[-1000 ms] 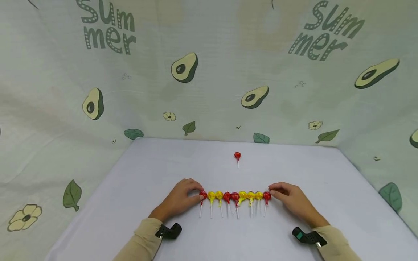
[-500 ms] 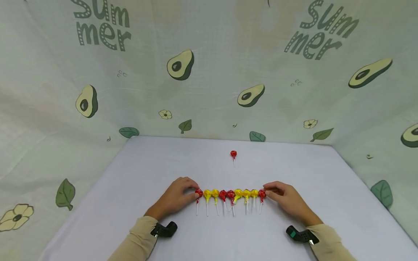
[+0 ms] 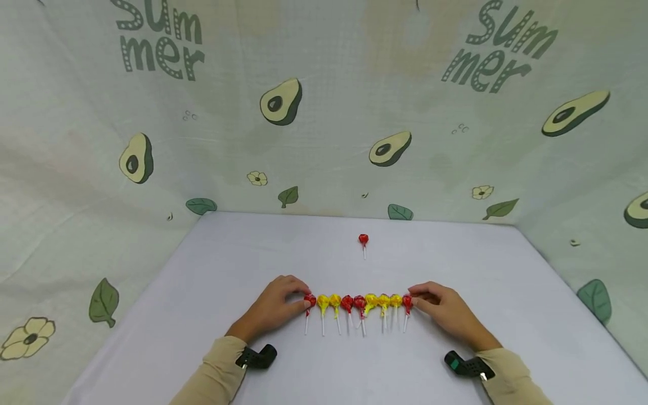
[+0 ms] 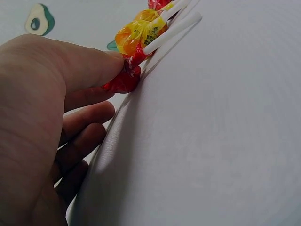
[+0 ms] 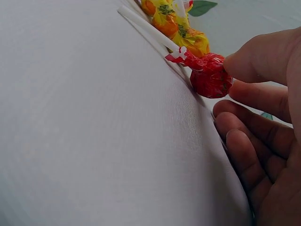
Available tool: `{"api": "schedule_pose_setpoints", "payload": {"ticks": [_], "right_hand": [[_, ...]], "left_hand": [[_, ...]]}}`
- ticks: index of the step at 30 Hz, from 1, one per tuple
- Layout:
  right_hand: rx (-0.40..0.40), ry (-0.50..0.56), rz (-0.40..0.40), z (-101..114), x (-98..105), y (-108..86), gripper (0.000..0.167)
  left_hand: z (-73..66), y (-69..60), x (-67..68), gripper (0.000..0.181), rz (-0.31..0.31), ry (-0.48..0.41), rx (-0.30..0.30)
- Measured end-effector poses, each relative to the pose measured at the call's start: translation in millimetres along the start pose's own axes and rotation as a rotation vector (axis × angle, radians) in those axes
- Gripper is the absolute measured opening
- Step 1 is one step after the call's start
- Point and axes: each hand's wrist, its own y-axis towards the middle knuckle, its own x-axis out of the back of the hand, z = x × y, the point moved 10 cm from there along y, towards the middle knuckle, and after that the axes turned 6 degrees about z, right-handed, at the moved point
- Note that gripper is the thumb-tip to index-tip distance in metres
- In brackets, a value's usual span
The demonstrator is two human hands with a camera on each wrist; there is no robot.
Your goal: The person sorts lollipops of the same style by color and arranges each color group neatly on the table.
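A side-by-side row of several wrapped lollipops, red and yellow with white sticks, lies on the white table; a yellow lollipop [image 3: 323, 302] is near its left end. My left hand [image 3: 275, 304] pinches the red lollipop [image 4: 123, 81] at that end between thumb and forefinger, the other fingers loosely bent below. At the opposite end, the thumb and forefinger of my right hand [image 3: 445, 306] hold the edge of another red lollipop [image 5: 210, 77]. All the sticks point toward me. In the middle of the row are two red lollipops, one being this red lollipop [image 3: 346, 304].
Farther back on the table [image 3: 243, 253] a single red lollipop [image 3: 363, 239] lies apart from the row. Behind and beside the table hangs a pale cloth [image 3: 324, 112] printed with avocados, leaves and lettering. Each wrist wears a black camera, such as the left one [image 3: 257, 356].
The whole scene has shifted slightly left in the head view, as the camera turned. Hands stay at the row's two ends; the gaps between the lollipops look nearly the same.
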Motion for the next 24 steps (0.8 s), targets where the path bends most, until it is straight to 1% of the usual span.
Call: {"api": "schedule_pose_setpoints", "payload": {"ticks": [4, 10, 16, 18, 22, 24], "right_hand": [[0.006, -0.002, -0.007, 1.0, 0.7, 0.6, 0.029], [0.005, -0.025, 0.001, 0.8, -1.0, 0.4, 0.027], [0.063, -0.022, -0.013, 5.2, -1.1, -2.1, 0.023], [0.069, -0.02, -0.015, 5.2, -1.5, -2.5, 0.023], [0.065, -0.029, -0.015, 3.9, -3.0, -2.4, 0.023], [0.069, -0.032, -0.018, 4.1, -3.6, -2.1, 0.023]], "left_hand": [[-1.0, 1.2, 1.8, 0.014, -0.01, 0.011, -0.001], [3.3, -0.6, -2.3, 0.014, 0.013, 0.005, 0.038], [-1.2, -0.6, -1.0, 0.014, -0.001, -0.01, 0.008], [-1.3, -0.1, -0.6, 0.014, -0.002, -0.025, 0.01], [3.9, -0.2, -1.7, 0.013, 0.006, -0.057, 0.053], [7.1, -1.0, -1.6, 0.014, 0.001, -0.073, 0.077]]}}
